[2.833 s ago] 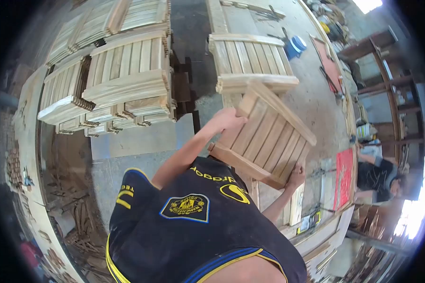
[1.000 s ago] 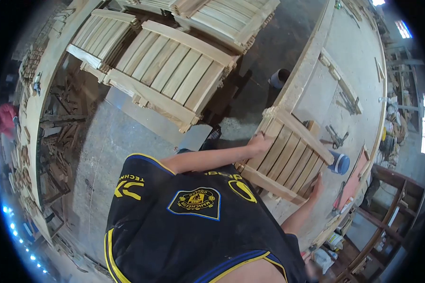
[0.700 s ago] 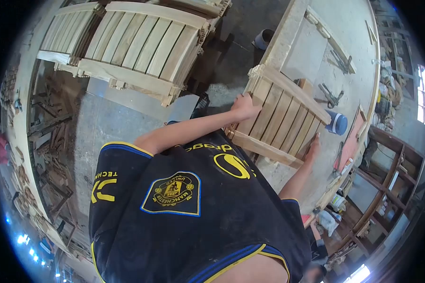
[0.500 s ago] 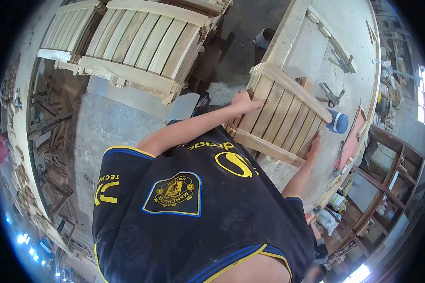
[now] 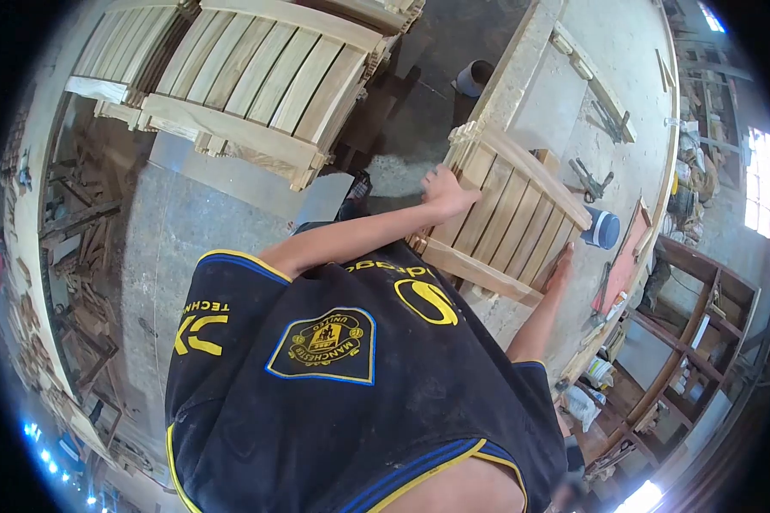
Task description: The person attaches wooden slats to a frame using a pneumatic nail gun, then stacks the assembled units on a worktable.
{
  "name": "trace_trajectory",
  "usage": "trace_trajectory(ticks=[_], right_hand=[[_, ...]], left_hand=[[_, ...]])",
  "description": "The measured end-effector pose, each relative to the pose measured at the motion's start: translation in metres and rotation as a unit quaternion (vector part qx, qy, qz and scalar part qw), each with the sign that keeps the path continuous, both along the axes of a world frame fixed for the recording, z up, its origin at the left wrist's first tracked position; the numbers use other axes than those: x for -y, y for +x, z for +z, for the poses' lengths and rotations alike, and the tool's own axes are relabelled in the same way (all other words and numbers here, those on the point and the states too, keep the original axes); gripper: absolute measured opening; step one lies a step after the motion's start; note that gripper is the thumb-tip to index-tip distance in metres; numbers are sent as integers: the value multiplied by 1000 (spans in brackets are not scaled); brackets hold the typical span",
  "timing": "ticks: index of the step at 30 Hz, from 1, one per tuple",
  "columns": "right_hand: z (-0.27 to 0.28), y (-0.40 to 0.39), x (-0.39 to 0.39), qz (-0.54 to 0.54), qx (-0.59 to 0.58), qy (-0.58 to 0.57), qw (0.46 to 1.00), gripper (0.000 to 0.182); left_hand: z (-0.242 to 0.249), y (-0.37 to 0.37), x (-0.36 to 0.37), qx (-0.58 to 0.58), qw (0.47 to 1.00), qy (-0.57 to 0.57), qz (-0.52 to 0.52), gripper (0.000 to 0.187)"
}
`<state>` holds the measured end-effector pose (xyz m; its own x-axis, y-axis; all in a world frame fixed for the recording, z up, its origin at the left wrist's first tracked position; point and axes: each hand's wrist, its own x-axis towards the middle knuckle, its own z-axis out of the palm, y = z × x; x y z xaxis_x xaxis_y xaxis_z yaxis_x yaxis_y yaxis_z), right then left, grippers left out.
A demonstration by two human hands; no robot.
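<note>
Steadying one slatted wooden panel (image 5: 510, 214), laid atop a low stack (image 5: 461, 143) on the tabletop (image 5: 559, 109), not yet released: my left hand (image 5: 447, 193) loosely curled at one side, my right hand (image 5: 562, 264) open against the other. Nearby: one blue container (image 5: 603, 229); across the gap, taller panel stacks (image 5: 263, 79).

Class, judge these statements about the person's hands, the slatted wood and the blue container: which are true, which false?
1. The left hand is at one end of the nearest slatted panel. True.
2. The right hand is on the shirt. False: it is at the panel's opposite end.
3. The blue container stands on the floor. False: it is on the workbench.
4. More slatted panels are stacked to the person's left. True.
</note>
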<state>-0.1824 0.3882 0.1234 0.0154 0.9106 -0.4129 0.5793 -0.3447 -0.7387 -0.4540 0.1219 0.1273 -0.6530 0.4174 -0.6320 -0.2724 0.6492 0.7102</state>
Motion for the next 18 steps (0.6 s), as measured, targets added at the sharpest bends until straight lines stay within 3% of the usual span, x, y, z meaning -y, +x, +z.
trace_trajectory(ticks=[4, 8, 10, 12, 14, 16, 17, 18], right_hand=[[-17, 16, -14, 28, -73, -9, 997, 73], [6, 8, -3, -3, -100, -57, 993, 73], [9, 9, -14, 19, -68, -172, 982, 76], [13, 1, -4, 27, -51, -110, 992, 74], [21, -12, 6, 32, -41, -47, 998, 72], [34, -16, 16, 15, -35, -22, 999, 72], [40, -17, 20, 5, -35, -14, 999, 71], [46, -19, 23, -2, -119, 12, 993, 70]], left_hand=[[22, -7, 1, -14, 999, 27, -30, 85], [27, -7, -4, -9, 997, 63, -48, 72], [25, -7, -5, -17, 998, 61, -30, 68], [40, -9, 2, 135, 985, 103, -10, 67], [51, -9, 1, 94, 992, 78, -23, 70], [31, 2, -9, -20, 996, 62, 62, 80], [32, 0, -10, -26, 996, 61, 51, 80], [37, -3, -10, -83, 990, 98, 52, 75]])
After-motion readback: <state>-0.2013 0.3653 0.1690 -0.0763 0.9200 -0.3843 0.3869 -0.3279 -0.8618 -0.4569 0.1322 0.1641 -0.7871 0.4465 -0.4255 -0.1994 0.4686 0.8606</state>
